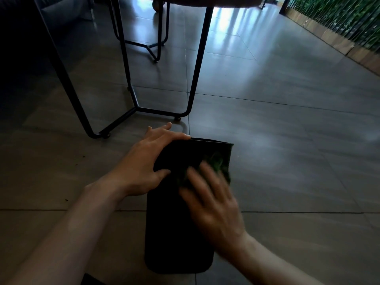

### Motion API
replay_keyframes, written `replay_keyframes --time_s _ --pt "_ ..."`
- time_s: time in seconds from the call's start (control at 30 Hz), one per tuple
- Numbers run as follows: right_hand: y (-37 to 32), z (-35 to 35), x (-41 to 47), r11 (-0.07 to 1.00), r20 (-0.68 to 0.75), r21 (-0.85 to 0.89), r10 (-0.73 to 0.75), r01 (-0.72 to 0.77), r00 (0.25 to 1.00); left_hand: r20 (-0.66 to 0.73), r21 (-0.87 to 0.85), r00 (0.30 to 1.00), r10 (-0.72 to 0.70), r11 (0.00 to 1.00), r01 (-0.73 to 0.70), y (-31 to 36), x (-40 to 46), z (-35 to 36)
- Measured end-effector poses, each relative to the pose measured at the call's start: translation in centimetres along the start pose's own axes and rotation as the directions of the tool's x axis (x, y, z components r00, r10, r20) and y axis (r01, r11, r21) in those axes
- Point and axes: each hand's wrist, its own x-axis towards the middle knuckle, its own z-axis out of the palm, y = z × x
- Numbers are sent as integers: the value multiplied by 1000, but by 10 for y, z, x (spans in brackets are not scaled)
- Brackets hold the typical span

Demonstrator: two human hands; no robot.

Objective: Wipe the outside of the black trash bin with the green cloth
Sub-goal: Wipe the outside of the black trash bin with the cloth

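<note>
The black trash bin (170, 233) lies on its side on the tiled floor, its rim pointing away from me. My left hand (144, 161) grips the bin's upper left edge near the rim, thumb on top and fingers over the side. My right hand (213, 200), blurred by motion, presses the dark green cloth (213, 163) flat against the bin's upward-facing side near the rim. Most of the cloth is hidden under my fingers.
A black metal table frame (131, 89) stands just beyond the bin, its foot (176, 118) close to my left fingertips. A second frame (156, 46) stands farther back. A wooden planter with green plants (349, 33) runs along the right. Grey floor tiles (298, 161) surround the bin.
</note>
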Motion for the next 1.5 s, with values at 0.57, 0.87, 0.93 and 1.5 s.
replay_keyframes --time_s 0.57,0.87,0.93,1.5 --pt "-1 -5 -35 990 96 -16 -135 137 986 12 19 999 -32 999 32 2 1 0" --pt "21 -23 24 990 34 16 141 -142 989 5 3 1000 -17 1000 17 1 2 0" --pt "25 -22 54 964 -19 11 267 -267 964 -3 -4 1000 -6 1000 6 0 2 0" --pt "22 -18 44 962 0 44 269 -269 963 -11 -16 1000 -9 1000 9 1 2 0"
